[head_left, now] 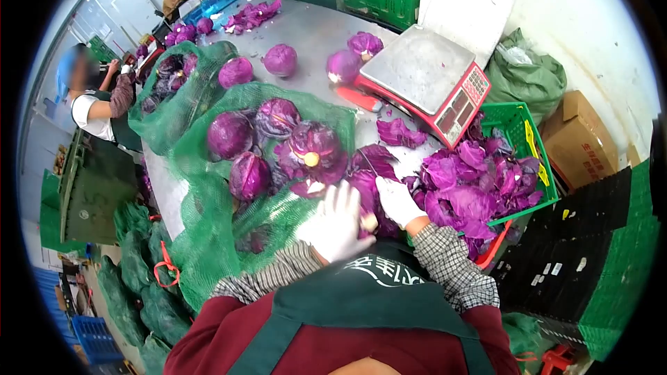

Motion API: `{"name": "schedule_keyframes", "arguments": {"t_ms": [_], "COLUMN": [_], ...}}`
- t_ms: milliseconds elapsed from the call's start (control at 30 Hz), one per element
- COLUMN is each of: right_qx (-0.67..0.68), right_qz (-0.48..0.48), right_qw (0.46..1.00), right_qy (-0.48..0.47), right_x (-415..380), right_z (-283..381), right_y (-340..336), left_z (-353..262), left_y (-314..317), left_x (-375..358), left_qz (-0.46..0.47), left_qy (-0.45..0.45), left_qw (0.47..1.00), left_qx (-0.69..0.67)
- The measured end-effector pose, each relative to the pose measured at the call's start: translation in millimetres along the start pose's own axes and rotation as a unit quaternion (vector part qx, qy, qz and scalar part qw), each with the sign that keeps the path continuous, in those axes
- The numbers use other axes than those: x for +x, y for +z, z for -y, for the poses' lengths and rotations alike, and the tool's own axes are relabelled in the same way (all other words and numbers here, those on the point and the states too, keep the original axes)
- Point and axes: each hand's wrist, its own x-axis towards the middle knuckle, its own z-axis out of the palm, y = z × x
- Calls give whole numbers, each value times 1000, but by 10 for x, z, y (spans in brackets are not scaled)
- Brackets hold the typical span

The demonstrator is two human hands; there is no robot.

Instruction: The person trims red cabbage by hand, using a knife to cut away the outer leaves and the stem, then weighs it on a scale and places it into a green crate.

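My left hand [335, 226], in a white glove, has its fingers spread beside a red cabbage [365, 191] at the table's near edge. A pale cut stem end shows by its fingertips. My right hand [397, 201], also gloved, is closed at the other side of that cabbage; what it grips is hidden, though a thin dark edge extends from its fingers over a loose purple leaf [375, 158]. Beyond my left hand, several red cabbages [231, 135] lie on a green mesh bag [201, 173], one with its cut stem [310, 159] facing up.
A red-framed scale [419, 66] stands at the right on the metal table [316, 83]. Beside it a green crate [552, 194] is heaped with purple leaves [465, 187]. Filled mesh sacks [139, 271] lie on the floor at left. Co-workers [97, 101] stand farther along.
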Motion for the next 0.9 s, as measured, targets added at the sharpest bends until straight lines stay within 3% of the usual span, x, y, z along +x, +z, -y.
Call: {"name": "schedule_keyframes", "arguments": {"t_ms": [33,67,133,167,233,267,333,433,467,500,567,600,633,667,700,733,767,833,900], "right_qx": [-6,-49,150,100,-38,41,64,-180,-176,-171,8,14,20,2,27,-65,95,127,195], "right_qz": [-30,-109,-116,-188,-331,-246,-242,-341,-358,-374,-363,-392,-419,-359,-265,-276,-194,-172,-88], "right_qw": [999,989,981,977,934,966,968,922,917,911,884,882,889,928,960,958,976,976,976], "right_qy": [-20,-85,36,-23,-129,-64,-11,-39,-5,29,293,261,180,100,87,-53,-24,-38,37], "right_x": [-14,-80,-192,-229,-243,-319,-423,-542,-623,-670,-749,-760,-736,-733,-736,-659,-622,-576,-595], "right_z": [-130,-199,-169,-178,-175,-161,-97,-456,-725,-889,-643,-600,-502,-347,-194,-73,154,183,351], "right_y": [93,197,260,223,227,118,-176,-670,-844,-986,-1368,-1396,-1320,-1271,-1157,-969,-880,-403,-380], "left_z": [-14,26,305,507,741,836,834,972,930,845,619,562,531,513,484,401,310,243,318], "left_y": [82,37,6,66,-13,-6,-115,232,262,202,39,108,64,135,213,162,119,72,132], "left_x": [-90,-80,-183,-231,-321,-397,-493,-458,-430,-421,-407,-412,-330,-313,-291,-212,-136,-77,-100], "left_qz": [-22,-18,-24,-60,-37,-8,37,-91,-123,-113,-85,-108,-60,-68,-76,-41,-13,14,-5], "left_qy": [36,12,13,34,34,-28,-189,-266,-266,-249,-213,-150,-79,-50,-18,-1,2,-21,-4], "left_qw": [998,1000,995,987,965,926,791,703,698,736,805,863,890,943,978,989,992,992,992], "left_qx": [35,8,-95,-143,-256,-377,-581,-653,-653,-619,-548,-471,-446,-323,-194,-145,-126,-121,-123]}}
